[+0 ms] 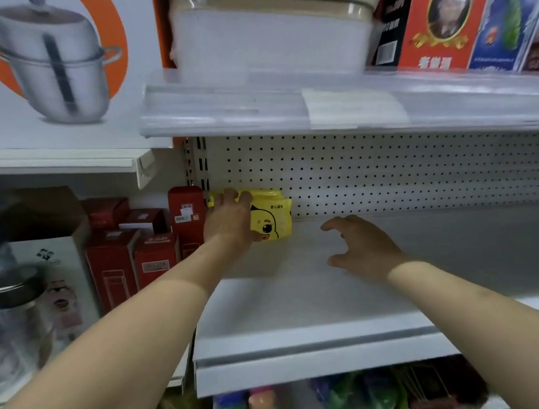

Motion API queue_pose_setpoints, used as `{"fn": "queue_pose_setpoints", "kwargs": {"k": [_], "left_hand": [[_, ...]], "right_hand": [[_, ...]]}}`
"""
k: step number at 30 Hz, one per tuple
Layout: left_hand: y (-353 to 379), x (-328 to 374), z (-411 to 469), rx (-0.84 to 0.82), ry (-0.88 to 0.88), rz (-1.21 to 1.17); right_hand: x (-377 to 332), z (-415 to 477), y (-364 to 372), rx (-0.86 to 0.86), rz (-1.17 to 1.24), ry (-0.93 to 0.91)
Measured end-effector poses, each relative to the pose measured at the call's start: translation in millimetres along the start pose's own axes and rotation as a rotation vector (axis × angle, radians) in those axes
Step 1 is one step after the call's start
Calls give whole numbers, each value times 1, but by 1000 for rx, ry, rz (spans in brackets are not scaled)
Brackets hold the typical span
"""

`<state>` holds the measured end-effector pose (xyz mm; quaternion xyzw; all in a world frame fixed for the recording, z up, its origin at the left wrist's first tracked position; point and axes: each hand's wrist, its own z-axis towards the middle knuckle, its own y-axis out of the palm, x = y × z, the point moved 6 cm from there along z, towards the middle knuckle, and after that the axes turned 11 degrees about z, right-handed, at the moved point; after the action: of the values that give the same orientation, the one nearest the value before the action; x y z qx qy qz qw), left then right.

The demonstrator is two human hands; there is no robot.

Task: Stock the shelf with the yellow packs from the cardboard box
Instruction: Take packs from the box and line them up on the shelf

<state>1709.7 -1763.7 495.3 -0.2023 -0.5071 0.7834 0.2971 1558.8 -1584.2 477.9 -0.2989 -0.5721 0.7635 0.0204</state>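
Observation:
Yellow packs [271, 218] with a duck face stand upright at the back left corner of the white shelf [317, 297], against the pegboard wall. My left hand [229, 222] grips them from the front, fingers curled over their top edge. My right hand [361, 245] hovers just above the bare shelf to the right of the packs, fingers spread and loosely bent, holding nothing. The cardboard box is not in view.
Red boxes [154, 232] fill the neighbouring bay on the left. An upper shelf [318, 107] overhangs, carrying a white container [268, 36] and printed boxes. Bottles and bags [341, 395] sit on the shelf below. A glass jar [8, 308] stands at far left.

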Motion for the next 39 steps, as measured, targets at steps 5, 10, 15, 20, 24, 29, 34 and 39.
{"fn": "queue_pose_setpoints", "kwargs": {"k": [5, 10, 15, 20, 24, 29, 34, 39], "left_hand": [[-33, 12, -61, -53, -27, -135], [-67, 20, -146, -124, -128, -184], [-80, 33, -242, -153, -176, -197], [-79, 52, -324, -224, -204, -150], [-65, 64, -378, -273, -189, -116], [-27, 63, -426, -383, -212, -97], [23, 55, -463, -515, -242, -130], [81, 38, -507, -673, -259, -115]], "right_hand": [[-24, -37, -17, -48, -44, -1], [-55, -101, -30, -24, -106, -127], [-70, -176, -21, -85, -125, -225], [-61, -243, 5, -154, -132, -243], [-46, -287, 37, -236, -154, -263], [-24, -320, 82, -339, -165, -226], [-5, -338, 134, -435, -140, -184], [12, -348, 194, -558, -123, -122]]}}
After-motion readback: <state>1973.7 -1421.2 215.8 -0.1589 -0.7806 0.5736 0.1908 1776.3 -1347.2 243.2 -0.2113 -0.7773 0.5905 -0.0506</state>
